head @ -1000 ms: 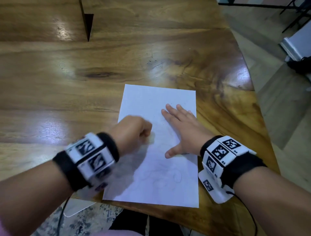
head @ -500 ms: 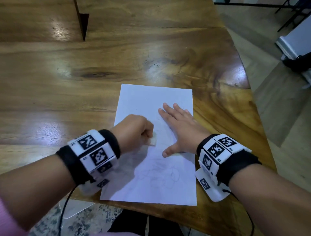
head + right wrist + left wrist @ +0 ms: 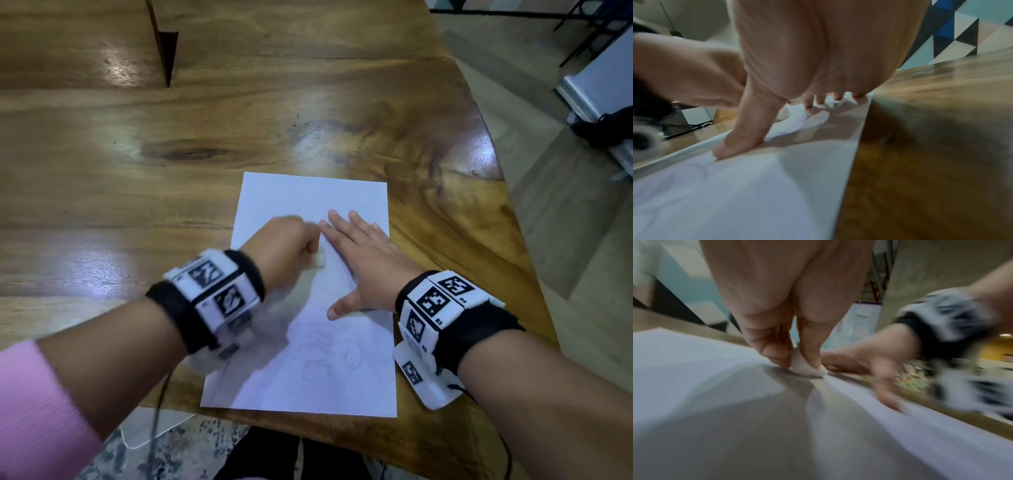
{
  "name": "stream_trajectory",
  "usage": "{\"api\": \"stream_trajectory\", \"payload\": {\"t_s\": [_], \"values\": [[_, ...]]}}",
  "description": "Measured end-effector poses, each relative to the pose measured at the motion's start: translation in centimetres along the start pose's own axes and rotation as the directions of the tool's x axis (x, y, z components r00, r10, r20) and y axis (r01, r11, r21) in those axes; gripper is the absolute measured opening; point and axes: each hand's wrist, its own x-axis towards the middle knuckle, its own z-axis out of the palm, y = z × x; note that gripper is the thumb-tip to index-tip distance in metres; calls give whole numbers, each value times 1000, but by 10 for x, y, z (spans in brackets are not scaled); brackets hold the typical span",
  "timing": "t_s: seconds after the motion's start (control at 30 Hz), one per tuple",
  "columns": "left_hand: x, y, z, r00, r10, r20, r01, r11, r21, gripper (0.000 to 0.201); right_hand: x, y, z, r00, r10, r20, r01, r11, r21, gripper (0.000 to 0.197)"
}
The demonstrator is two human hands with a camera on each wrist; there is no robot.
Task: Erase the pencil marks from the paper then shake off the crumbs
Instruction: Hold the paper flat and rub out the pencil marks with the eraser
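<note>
The left hand (image 3: 286,248) pinches an eraser (image 3: 321,261) against the paper (image 3: 310,195) mid-sheet on the surface (image 3: 137,178). To its right, the right hand (image 3: 364,263) presses flat, fingers straight. Pencil loops (image 3: 329,359) remain near the front edge, so erasing looks unfinished; shaking is not yet done. No readable writing.

White paper (image 3: 310,195); white eraser (image 3: 321,261); brown wood-grain table (image 3: 171,137); pink sleeve (image 3: 41,411); black-and-white checkered wristbands (image 3: 442,301)
</note>
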Motion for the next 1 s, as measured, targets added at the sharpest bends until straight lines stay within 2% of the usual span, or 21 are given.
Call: {"api": "stream_trajectory", "payload": {"t_s": [0.07,0.1,0.17,0.23,0.3,0.37,0.43,0.5,0.57,0.63,0.7,0.87,0.9,1.0], "values": [[13,6,-4,999,-40,9,40,999,18,7,0,1,0,1000,2,-8,-2,1000,-2,128],[9,7,-4,999,-30,42,28,999,25,6,0,1,0,1000,2,-5,-2,1000,2,128],[-13,6,1,991,36,129,-41,998,38,21,0,1,0,1000,3,-3,-3,1000,17,128],[-34,5,7,978,68,196,-75,997,33,26,0,1,0,1000,0,0,0,1000,11,127],[-28,6,7,984,46,170,-50,999,20,20,0,1,0,1000,-1,-4,1,1000,-7,127],[-4,8,1,998,-31,60,30,999,26,8,0,0,0,1000,2,-3,-2,1000,-9,128],[15,9,-3,996,-85,-19,85,996,3,8,0,0,1,1000,6,-8,-6,1000,-2,128],[8,8,-2,998,-66,21,67,998,-1,7,0,0,0,1000,7,1,-7,1000,4,128],[-16,6,7,993,13,117,-16,1000,26,23,0,0,0,1000,8,-2,-8,1000,19,127],[-32,4,14,986,60,153,-62,998,11,18,0,1,0,1000,5,-1,-5,1000,22,128],[-22,4,11,993,45,111,-48,999,18,4,0,1,1,1000,3,-2,-3,1000,10,128],[18,10,-2,993,-115,-27,115,993,5,7,1,1,1,1000,13,-17,-13,1000,7,132],[12,10,-1,993,-117,-33,117,993,3,4,2,1,2,1000,16,-18,-16,1000,14,133],[-24,9,12,998,-11,58,10,1000,13,29,2,1,2,1000,24,-14,-24,999,25,134]]}}
